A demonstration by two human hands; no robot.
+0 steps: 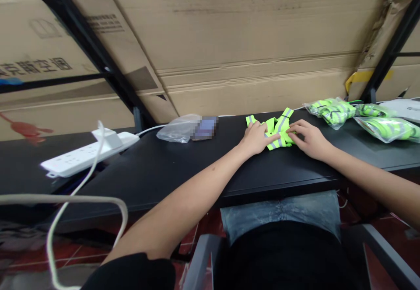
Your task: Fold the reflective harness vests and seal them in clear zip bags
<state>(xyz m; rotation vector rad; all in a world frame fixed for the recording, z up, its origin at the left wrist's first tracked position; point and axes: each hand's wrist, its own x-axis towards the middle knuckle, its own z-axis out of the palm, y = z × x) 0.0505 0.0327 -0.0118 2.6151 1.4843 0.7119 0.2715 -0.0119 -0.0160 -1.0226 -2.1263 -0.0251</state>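
A bundle of neon yellow-green reflective straps (281, 126) with silver stripes lies partly folded on the black tabletop (197, 167). My left hand (256, 139) rests over its left part, thumb and fingers gripping the band. From the other side, my right hand (308, 139) pinches the right edge between thumb and fingers. Both hands hide parts of the straps, so the fold cannot be fully made out.
Clear bags of similar green straps (337, 111) lie to the right, near a white box-like item (403, 108). Leftward are a crumpled plastic bag (179, 128), a blurred phone-like object (205, 128) and a white power strip (88, 154) with cable. Cardboard (262, 32) stands behind.
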